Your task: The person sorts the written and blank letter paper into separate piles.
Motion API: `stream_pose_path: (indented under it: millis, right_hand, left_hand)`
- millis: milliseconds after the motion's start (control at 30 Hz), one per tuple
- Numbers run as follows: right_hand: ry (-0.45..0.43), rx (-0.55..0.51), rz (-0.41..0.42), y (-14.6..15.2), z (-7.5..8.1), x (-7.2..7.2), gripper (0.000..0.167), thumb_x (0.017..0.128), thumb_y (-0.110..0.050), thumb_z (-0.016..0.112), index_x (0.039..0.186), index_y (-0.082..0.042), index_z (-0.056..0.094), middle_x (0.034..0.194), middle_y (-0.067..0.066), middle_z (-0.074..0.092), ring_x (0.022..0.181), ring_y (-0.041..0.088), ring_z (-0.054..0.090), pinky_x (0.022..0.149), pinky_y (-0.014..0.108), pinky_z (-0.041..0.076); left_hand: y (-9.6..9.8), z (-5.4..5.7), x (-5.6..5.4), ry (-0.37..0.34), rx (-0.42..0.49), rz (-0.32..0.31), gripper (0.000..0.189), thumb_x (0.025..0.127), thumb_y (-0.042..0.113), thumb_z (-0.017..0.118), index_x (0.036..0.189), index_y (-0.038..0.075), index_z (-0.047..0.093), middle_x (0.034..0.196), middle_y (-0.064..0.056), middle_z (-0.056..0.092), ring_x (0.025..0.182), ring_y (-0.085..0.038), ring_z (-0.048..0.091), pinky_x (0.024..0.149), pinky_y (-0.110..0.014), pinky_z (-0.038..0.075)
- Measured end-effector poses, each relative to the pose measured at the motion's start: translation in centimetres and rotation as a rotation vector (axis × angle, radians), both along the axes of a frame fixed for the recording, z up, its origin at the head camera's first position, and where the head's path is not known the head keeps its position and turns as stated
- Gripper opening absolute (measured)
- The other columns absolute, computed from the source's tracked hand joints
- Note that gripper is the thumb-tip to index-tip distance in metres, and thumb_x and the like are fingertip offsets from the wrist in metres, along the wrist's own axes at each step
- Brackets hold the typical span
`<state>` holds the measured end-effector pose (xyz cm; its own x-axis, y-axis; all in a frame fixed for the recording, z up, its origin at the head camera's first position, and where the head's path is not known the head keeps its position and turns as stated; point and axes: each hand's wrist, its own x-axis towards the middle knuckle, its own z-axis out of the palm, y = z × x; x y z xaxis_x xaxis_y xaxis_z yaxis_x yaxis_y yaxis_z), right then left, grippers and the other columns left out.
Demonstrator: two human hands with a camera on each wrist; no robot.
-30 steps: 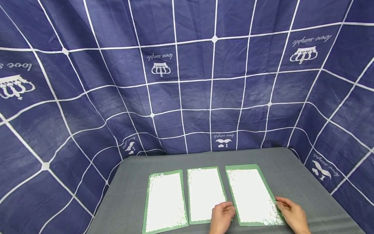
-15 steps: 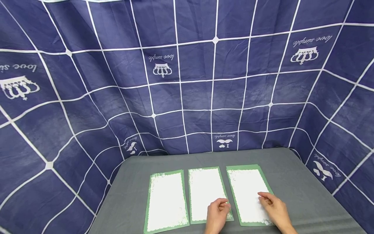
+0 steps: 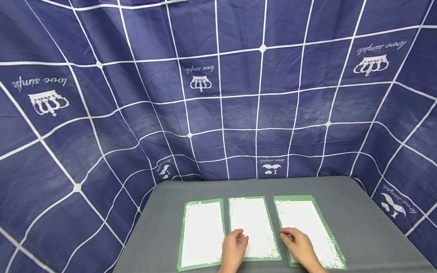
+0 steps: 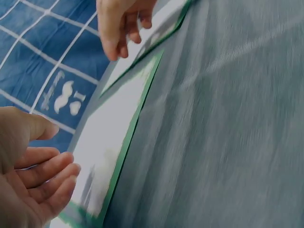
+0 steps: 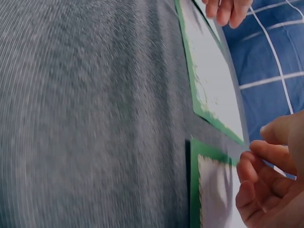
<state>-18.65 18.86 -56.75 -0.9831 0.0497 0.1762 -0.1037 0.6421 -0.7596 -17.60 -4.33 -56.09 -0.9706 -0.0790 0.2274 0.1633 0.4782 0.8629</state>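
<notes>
Three white sheets with green borders lie side by side: a left sheet [image 3: 201,237], a middle sheet [image 3: 253,227] and a right sheet [image 3: 305,218]. Offset green edges show at the right sheet's top. My left hand [image 3: 234,250] hovers over the lower left part of the middle sheet, and no object shows between its fingers. Over the right sheet's left edge is my right hand [image 3: 300,248], also holding nothing. Both wrist views show loosely bent fingers, on the left hand [image 4: 35,175] and the right hand [image 5: 270,180], apart from the paper.
A grey cloth [image 3: 368,231] covers the table under the sheets. Dark blue curtain [image 3: 239,110] with white grid lines and printed crowns stands behind the table and along both sides.
My right hand has left the right sheet's right edge and moved left across it. My left hand has gone left from the gap beside that sheet to the middle sheet. The head view has turned slightly left.
</notes>
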Motion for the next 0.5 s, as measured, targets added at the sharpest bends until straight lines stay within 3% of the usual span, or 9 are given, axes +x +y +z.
stream_pose_path:
  millis: [167,267,367,500]
  right_hand:
    - [0.113,0.158,0.046,-0.8,-0.2,-0.1,0.014,0.086,-0.011,0.076,0.100,-0.009,0.076,0.099,0.000,0.071,0.092,0.020,0.056,0.082,0.044,0.048]
    - [0.158,0.265,0.048,-1.0,-0.3,-0.2,0.017,0.085,-0.012,0.077,0.101,-0.007,0.076,0.105,0.006,0.069,0.100,0.028,0.055,0.082,0.053,0.045]
    - [0.166,0.344,0.044,-1.1,-0.7,-0.1,0.021,0.084,-0.015,0.077,0.102,-0.005,0.076,0.110,0.011,0.067,0.103,0.033,0.054,0.079,0.056,0.045]
    - [0.161,0.373,0.037,-1.2,-1.3,0.2,0.024,0.084,-0.018,0.078,0.103,-0.004,0.076,0.114,0.013,0.064,0.105,0.035,0.052,0.077,0.055,0.044]
  left_hand:
    - [-1.2,0.1,0.3,0.028,-0.237,0.092,0.028,0.081,0.017,0.080,0.102,0.001,0.072,0.092,-0.004,0.069,0.087,-0.024,0.064,0.079,-0.045,0.052]
    - [-1.5,0.0,0.5,0.031,-0.360,0.130,0.032,0.078,0.020,0.082,0.100,-0.001,0.073,0.097,-0.008,0.066,0.093,-0.028,0.060,0.081,-0.047,0.049]
    - [-1.8,-0.3,0.8,0.018,-0.428,0.145,0.035,0.076,0.022,0.083,0.097,-0.004,0.073,0.101,-0.011,0.062,0.096,-0.029,0.054,0.081,-0.047,0.046]
    - [-2.0,-0.7,1.2,0.015,-0.461,0.137,0.034,0.077,0.023,0.083,0.091,-0.006,0.072,0.108,-0.013,0.058,0.101,-0.030,0.050,0.084,-0.048,0.044]
